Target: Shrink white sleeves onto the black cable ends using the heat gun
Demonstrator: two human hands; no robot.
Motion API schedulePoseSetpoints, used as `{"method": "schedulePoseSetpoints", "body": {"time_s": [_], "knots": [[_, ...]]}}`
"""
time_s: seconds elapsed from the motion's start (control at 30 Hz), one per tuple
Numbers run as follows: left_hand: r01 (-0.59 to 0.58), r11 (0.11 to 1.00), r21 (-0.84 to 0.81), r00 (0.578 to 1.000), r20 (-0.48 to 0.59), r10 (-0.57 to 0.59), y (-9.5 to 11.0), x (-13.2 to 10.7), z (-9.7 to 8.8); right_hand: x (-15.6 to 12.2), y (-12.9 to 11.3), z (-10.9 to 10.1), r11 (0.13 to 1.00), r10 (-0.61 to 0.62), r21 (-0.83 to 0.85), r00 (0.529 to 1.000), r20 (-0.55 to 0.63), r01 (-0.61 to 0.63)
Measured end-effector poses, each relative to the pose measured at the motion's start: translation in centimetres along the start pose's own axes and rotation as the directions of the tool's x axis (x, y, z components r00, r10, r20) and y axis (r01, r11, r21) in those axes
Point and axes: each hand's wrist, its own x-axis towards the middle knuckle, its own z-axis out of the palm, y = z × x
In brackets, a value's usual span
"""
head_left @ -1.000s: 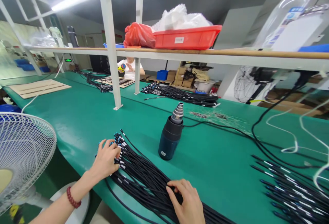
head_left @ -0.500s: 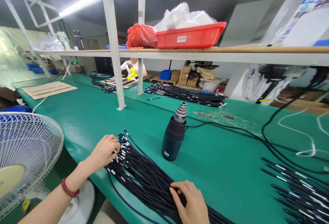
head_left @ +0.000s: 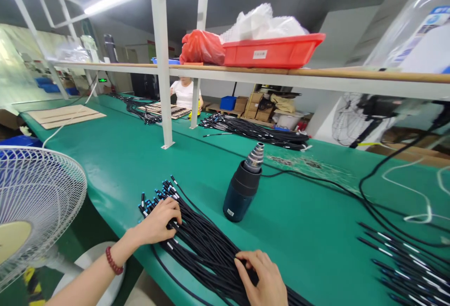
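A thick bundle of black cables [head_left: 207,238] lies slantwise across the green table, its ends with white labels and blue tips pointing to the upper left. Over the bundle near those ends, my left hand [head_left: 160,221] is closed with its fingers curled round some cables. Lower right along the same bundle, my right hand [head_left: 263,278] is closed on cables, thumb and fingers bent around them; its grip is partly hidden. Just behind the bundle stands a dark blue heat gun [head_left: 241,193], nozzle up and slightly tilted, touched by neither hand.
More black cables [head_left: 418,264] lie at the right edge, and another bundle [head_left: 253,130] at the back. A white fan [head_left: 42,193] stands at left. The shelf [head_left: 281,72] carries a red tray [head_left: 274,52]. A co-worker [head_left: 184,93] sits across the table.
My left hand has slid right and down along the bundle, uncovering more blue-tipped ends. My right hand keeps its place. The co-worker's yellow tool has lowered behind the post.
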Motion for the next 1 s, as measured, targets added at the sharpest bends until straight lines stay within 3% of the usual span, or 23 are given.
{"method": "schedulePoseSetpoints", "body": {"time_s": [0.37,0.57,0.73,1.0], "knots": [[0.104,0.993,0.049,0.986,-0.138,-0.096,-1.2,-0.4,0.1,-0.1,-0.1,0.2,0.999,0.049,-0.016,0.998,0.034,-0.048],[0.043,0.999,-0.033,0.999,-0.006,-0.043,-0.2,-1.6,-0.4,0.0,0.1,0.2,1.0,0.028,-0.015,0.999,0.017,-0.027],[0.152,0.984,-0.095,0.987,0.059,-0.147,1.2,-1.6,0.1,0.1,0.1,0.2,1.0,0.019,-0.01,1.0,0.021,-0.019],[0.234,0.972,0.011,0.966,-0.113,-0.231,0.5,-0.9,1.2,0.0,-0.3,0.0,0.999,0.034,0.001,0.999,0.016,-0.034]]}}
